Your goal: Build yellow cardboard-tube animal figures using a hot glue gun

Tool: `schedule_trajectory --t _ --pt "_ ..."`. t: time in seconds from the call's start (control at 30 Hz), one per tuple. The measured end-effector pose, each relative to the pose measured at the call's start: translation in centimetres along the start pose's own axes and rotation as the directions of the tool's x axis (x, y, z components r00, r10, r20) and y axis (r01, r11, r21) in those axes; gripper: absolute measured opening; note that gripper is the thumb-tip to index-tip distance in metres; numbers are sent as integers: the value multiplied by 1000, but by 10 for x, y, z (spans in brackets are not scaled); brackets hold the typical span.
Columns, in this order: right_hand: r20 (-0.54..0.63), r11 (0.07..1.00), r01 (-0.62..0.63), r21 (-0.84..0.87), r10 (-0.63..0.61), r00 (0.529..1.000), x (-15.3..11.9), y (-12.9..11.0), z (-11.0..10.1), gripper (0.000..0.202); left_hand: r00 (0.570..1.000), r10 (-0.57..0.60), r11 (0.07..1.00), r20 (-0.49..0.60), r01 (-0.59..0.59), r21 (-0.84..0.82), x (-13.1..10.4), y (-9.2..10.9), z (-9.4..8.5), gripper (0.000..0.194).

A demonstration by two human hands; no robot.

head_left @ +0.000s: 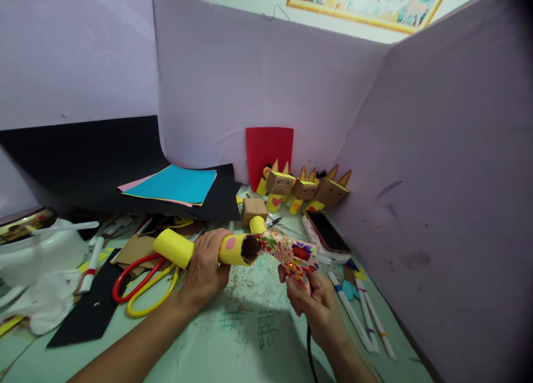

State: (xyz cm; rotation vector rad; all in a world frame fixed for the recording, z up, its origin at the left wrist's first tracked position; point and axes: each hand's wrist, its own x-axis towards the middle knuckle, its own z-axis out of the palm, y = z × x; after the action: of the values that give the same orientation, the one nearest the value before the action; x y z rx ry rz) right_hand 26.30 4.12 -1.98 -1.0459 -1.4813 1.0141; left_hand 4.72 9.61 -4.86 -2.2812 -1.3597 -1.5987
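8 o'clock: scissors, handles within reach | 7 o'clock: left hand grasps spotted yellow tube, open end facing 3 o'clock, apparently exposing its rim | 5 o'clock: floral glue gun, nozzle toward 9; right hand clenched round grip, likely for control

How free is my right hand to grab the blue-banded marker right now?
Probably not straight away: your right hand is gripping the floral glue gun. The blue-banded marker lies close by with nothing visible on top, so only that grip seems in the way.
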Motion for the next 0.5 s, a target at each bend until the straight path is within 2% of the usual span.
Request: schedule_trajectory --t 0.5 --pt "-21 1000 -23 5 23 1000 1 -3 0 34 999 -35 999 -18 34 -20 1 1 -1 41"
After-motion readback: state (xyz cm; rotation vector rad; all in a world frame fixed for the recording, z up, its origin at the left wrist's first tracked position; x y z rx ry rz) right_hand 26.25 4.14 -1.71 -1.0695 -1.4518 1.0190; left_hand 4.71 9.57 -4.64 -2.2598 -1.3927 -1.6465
